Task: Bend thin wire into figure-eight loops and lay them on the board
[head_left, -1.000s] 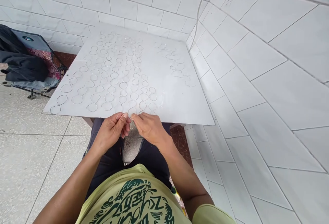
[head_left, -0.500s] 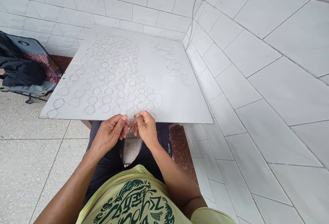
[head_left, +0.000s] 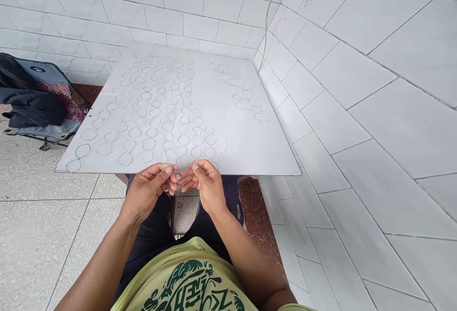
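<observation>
Close to the front edge of a white board (head_left: 250,154), both of my hands work at a thin wire, which is mostly hidden by the fingers. My left hand (head_left: 150,188) pinches it between thumb and forefinger. Opposite, my right hand (head_left: 210,188) has its thumb and forefinger pressed together on the wire, its other fingers loosely stretched toward the left hand. Just beyond the fingertips lie wire figure-eights, one of them a darker figure-eight (head_left: 82,151) at the front left corner. Several rows of these loops cover the board's left and middle.
Loose bent wires (head_left: 246,107) lie on the board's right part. White tiled walls (head_left: 357,63) close in behind and on the right, with a thin cable (head_left: 266,20) in the corner. A folding chair (head_left: 46,92) with dark cloth stands on the left.
The view has shifted slightly, so board and chair sit lower in it. My hands stay close together, pinching; the right hand's lower fingers now reach out more toward the left.
</observation>
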`<state>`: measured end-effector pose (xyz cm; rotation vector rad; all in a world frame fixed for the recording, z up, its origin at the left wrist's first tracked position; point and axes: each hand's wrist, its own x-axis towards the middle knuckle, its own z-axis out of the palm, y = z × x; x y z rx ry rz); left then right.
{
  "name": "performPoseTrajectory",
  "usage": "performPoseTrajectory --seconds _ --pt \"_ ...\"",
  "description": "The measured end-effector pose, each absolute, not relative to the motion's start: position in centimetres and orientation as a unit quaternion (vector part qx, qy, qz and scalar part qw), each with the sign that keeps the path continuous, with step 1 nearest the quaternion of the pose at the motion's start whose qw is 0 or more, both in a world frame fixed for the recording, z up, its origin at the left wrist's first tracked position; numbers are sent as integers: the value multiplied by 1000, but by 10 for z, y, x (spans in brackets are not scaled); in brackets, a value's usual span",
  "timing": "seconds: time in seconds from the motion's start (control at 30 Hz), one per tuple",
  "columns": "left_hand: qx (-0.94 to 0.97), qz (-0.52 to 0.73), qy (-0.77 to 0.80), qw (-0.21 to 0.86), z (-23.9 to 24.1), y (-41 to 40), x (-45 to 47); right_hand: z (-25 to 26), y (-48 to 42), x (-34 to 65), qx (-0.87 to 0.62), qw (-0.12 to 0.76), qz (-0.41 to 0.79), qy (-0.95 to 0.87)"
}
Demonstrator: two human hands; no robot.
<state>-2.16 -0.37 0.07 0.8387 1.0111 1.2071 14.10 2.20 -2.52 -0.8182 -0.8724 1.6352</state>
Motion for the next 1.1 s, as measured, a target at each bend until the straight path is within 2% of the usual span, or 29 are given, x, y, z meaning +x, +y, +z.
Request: performPoseTrajectory --seconds 0.1,0.3,0.4,0.6,0.73,0.87,1.1 --pt "325 553 437 631 -1 -3 -20 -29 18 142 -326 542 691 -350" --pt "346 518 455 637 4 -6 -22 -24 27 170 -333 474 697 -422" --pt "348 514 460 635 8 -8 -19 -18 30 181 -335 502 665 -440" --pt "330 539 476 612 8 -10 -9 -32 13 170 -290 531 723 -333" --pt "350 509 472 629 8 -14 -8 -49 10 165 -298 508 748 -307" --pt "363 472 467 654 7 -18 -6 -53 20 172 -283 459 757 -368" --pt "432 482 539 539 6 -22 -2 -50 8 179 -241 402 742 -480"
